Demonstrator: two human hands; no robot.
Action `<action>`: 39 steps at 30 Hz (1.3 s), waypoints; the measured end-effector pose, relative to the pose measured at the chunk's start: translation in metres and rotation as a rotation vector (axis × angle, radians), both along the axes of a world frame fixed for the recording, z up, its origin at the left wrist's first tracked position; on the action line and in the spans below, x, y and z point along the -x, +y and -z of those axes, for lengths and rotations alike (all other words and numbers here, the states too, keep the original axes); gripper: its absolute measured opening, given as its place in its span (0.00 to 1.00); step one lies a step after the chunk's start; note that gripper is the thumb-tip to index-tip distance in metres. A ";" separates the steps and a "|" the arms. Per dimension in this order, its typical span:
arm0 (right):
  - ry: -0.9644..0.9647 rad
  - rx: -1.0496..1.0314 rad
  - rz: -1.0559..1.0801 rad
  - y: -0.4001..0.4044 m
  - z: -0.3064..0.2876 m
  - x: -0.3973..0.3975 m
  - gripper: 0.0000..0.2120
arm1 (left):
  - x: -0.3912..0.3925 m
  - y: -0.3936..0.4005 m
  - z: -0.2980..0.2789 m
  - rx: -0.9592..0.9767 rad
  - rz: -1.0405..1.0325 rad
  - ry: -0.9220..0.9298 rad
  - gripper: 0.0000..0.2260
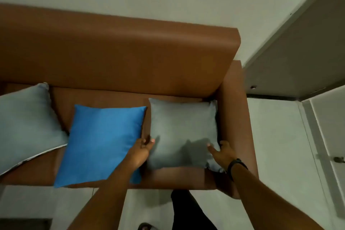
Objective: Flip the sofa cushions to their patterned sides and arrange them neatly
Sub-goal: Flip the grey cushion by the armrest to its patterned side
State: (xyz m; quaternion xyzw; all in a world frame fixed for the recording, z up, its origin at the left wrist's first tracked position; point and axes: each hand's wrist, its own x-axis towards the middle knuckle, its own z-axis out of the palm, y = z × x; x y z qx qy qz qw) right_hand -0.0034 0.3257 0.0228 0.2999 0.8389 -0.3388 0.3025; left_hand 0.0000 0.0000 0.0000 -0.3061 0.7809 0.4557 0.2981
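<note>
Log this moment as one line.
left hand: at grey cushion left edge | right hand: gripping right edge | cushion: plain side up, flat on sofa

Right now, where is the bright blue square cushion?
In the head view, the bright blue square cushion lies on the brown sofa seat, between two grey cushions, left of centre.

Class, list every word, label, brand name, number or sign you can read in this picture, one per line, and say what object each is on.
None: no readable text appears anywhere in this view.
The grey cushion, blue cushion and pale cushion at the left show plain fabric, without print or tags.
The brown sofa shows no label.
The black wristband on the right arm is too small and blurred to show any marking.
</note>
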 end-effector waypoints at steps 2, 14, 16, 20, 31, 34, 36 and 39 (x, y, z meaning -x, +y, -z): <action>-0.013 0.008 0.073 0.010 0.028 0.015 0.43 | 0.019 0.012 0.030 -0.016 0.052 -0.063 0.32; -0.035 0.148 0.243 0.021 0.131 0.002 0.72 | 0.026 0.038 0.136 -0.185 -0.041 -0.207 0.38; -0.046 0.177 0.269 0.016 0.139 0.003 0.75 | 0.022 0.039 0.142 -0.225 -0.125 -0.199 0.38; -0.076 0.269 0.312 0.009 0.138 0.017 0.64 | 0.023 0.039 0.149 -0.227 -0.194 -0.111 0.38; 0.042 0.085 0.167 0.016 0.054 0.055 0.60 | 0.072 0.015 0.059 -0.079 -0.195 0.114 0.32; 0.094 0.101 0.166 0.019 0.018 0.094 0.60 | 0.111 0.017 0.015 -0.053 -0.255 0.176 0.25; 0.062 0.199 0.202 0.024 -0.006 0.125 0.53 | 0.141 0.016 -0.015 -0.140 -0.285 0.163 0.21; 0.012 0.374 0.225 0.035 -0.036 0.165 0.34 | 0.180 0.007 -0.058 -0.256 -0.202 -0.040 0.13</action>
